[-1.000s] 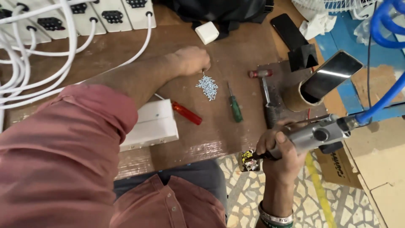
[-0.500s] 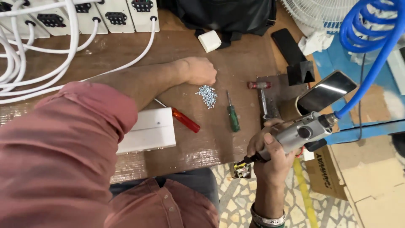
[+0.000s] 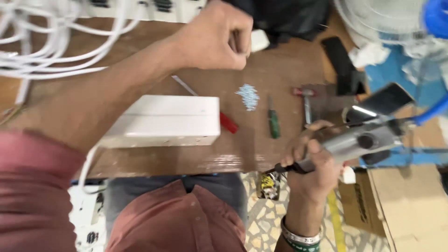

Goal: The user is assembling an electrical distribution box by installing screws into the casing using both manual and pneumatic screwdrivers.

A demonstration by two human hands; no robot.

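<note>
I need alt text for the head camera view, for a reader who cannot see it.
Seen from above, a person's right hand grips a silver air-powered screwdriver at the edge of a wooden table, while the left hand is closed in a fist above it. On the table lie a white box, small screws and a green screwdriver.

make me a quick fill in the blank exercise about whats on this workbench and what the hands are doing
1. The right hand grips a silver power tool fed by a ____ hose.
2. The left hand is closed in a ____ above the wooden bench.
3. The small pile of screws lies just left of the screwdriver with the ____ handle.
4. The white box partly covers a tool with a ____ handle.

Missing words: blue; fist; green; red
</note>
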